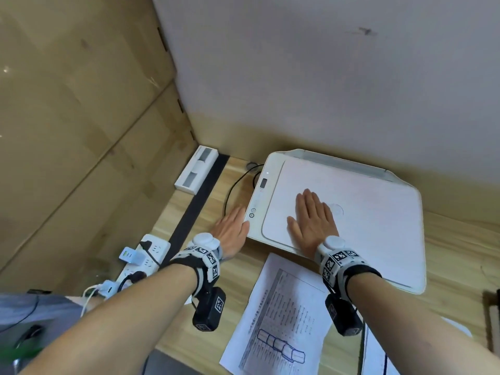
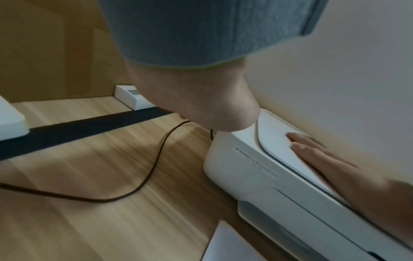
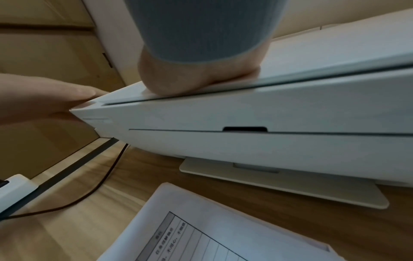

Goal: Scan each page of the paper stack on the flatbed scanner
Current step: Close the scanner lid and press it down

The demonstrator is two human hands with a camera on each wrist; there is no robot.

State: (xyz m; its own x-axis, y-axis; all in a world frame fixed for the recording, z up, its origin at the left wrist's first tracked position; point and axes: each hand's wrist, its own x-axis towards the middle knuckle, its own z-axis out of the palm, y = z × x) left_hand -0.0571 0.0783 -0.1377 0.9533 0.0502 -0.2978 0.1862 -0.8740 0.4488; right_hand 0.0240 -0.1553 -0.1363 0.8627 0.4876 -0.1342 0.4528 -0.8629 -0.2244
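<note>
Scanner point(image 1: 351, 212) is seen on the table point(image 1: 460, 253), against the wall, lid point(image 1: 378, 220) fully closed. Right hand point(image 1: 313, 223) is laid flat on the near-left part of the lid, palm down, fingers straight and together: grip wide, nothing held. In the right wrist view the heel of that hand point(image 3: 196, 79) is pressed onto the lid's front edge.

Left hand point(image 1: 234, 231) is placed just left of the right one, at the scanner's left front corner, next to the control strip point(image 1: 257, 196) with its round buttons. Fingers are straight, fingertips touching the scanner's edge; grip wide, nothing held. Whether a button is being pressed cannot be told.

Printed page point(image 1: 281, 320) with a table and text is lying face up on the table, directly below the right wrist and just in front of the scanner. A second sheet point(image 1: 378, 355) is partly visible to the right of it, at the frame's bottom edge.

Dark cable point(image 2: 156, 159) is run across the table left of the left hand, toward the back of the scanner. Further left a black strip point(image 1: 197, 201) is seen crossing the table, with a white power strip point(image 1: 140, 261) carrying plugs at its near end and a small white box point(image 1: 196, 169) at the far end, in the corner.
</note>
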